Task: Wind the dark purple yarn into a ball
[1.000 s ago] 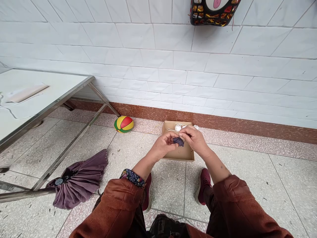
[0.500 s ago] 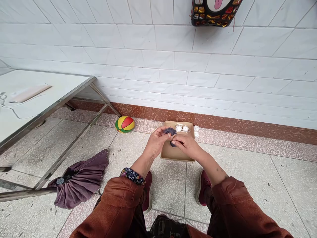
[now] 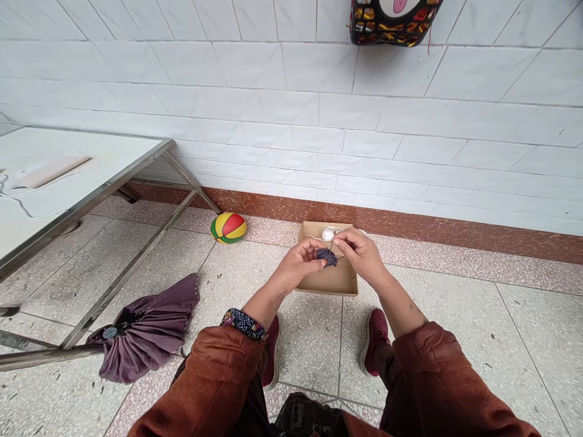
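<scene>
A round red, yellow and green ball [image 3: 228,227] is resting left of the middle of the frame. To its right, a shallow, open, brown cardboard box [image 3: 325,283] is sitting at the centre. A small white ball of yarn [image 3: 328,233] is lying in its top part.

Since half a second ago, the left hand [image 3: 296,266] is holding lower, and the right hand [image 3: 362,252] is sitting higher and hiding more white balls. The left fingers are pinching a small bundle of dark purple-grey yarn [image 3: 327,257] over the box, mid-frame. The right fingers are gripping a thin dark strand [image 3: 331,246] beside it.

The bundle's long side is running left to right, dipping a little toward the lower right.
</scene>
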Available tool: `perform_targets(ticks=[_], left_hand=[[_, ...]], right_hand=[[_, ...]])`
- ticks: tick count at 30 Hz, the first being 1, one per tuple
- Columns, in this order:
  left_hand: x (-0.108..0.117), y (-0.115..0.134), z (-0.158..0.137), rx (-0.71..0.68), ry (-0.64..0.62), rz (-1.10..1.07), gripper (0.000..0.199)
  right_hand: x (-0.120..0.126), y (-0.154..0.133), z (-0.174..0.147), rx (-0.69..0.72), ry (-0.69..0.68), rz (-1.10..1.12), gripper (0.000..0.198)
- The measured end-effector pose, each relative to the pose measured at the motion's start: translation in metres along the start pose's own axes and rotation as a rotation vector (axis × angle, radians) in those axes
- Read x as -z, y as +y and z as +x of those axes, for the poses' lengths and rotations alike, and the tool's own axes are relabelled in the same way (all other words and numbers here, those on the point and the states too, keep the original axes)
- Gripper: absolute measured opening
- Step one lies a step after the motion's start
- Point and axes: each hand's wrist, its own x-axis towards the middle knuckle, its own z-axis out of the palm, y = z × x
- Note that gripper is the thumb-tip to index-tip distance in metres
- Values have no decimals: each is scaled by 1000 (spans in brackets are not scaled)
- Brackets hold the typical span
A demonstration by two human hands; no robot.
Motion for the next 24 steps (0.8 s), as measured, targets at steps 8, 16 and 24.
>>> perform_targets(ticks=[8,16,24], left_hand=[[0,3,-1,23,-70,-223,39],[9,1,3,17,94,-246,35],[15,-6,11,-36,251,-37,34]], right_hand=[[-20,16,-6,-97,-89,-42,17],[-33,17,-14,-80,-212,-112,14],[-17,-13,-11,94,-503,12,22]])
